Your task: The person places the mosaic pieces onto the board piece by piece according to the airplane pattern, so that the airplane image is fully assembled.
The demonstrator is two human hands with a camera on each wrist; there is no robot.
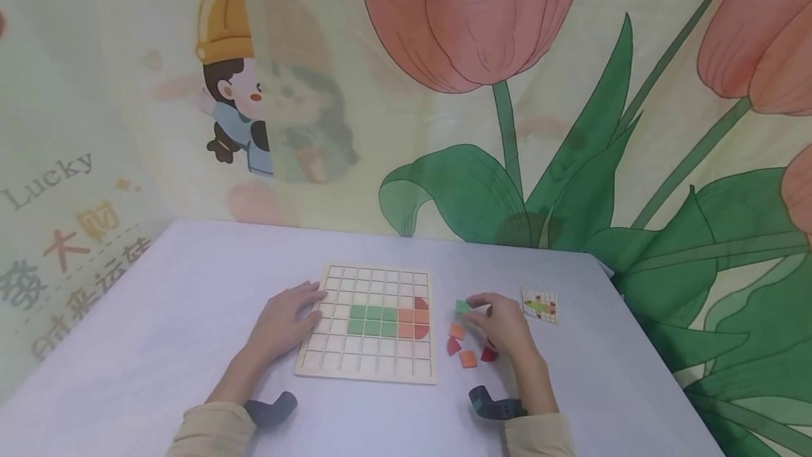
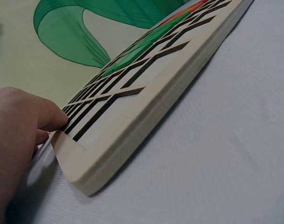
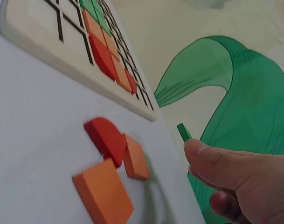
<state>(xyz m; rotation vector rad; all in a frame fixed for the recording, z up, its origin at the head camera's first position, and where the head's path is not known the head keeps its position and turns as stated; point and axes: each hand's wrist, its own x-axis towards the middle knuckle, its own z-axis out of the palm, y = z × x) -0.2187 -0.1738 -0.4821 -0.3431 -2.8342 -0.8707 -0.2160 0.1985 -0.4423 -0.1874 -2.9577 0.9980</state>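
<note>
A square wooden grid board (image 1: pixel 364 365) lies on the table. Two rows of green square tiles (image 1: pixel 373 321) fill its middle cells, followed by orange square tiles (image 1: pixel 406 323) and red quarter-round tiles (image 1: pixel 421 332) at the right edge. My left hand (image 1: pixel 284 316) rests at the board's left edge, thumb and fingers touching the rim. Right of the board, my right hand (image 1: pixel 504 323) pinches a green square tile (image 3: pixel 183 132) between thumb and finger, above the table. Below that hand lie loose orange tiles (image 3: pixel 104 192) and red quarter-round tiles (image 3: pixel 107 139).
A small pattern card (image 1: pixel 540 306) with a coloured figure on a grid lies right of my right hand. White cloth (image 1: pixel 209 288) covers the table. Behind it hangs a printed curtain (image 1: pixel 438 161) with tulips. Dark wrist devices (image 1: pixel 497 404) sit on both wrists.
</note>
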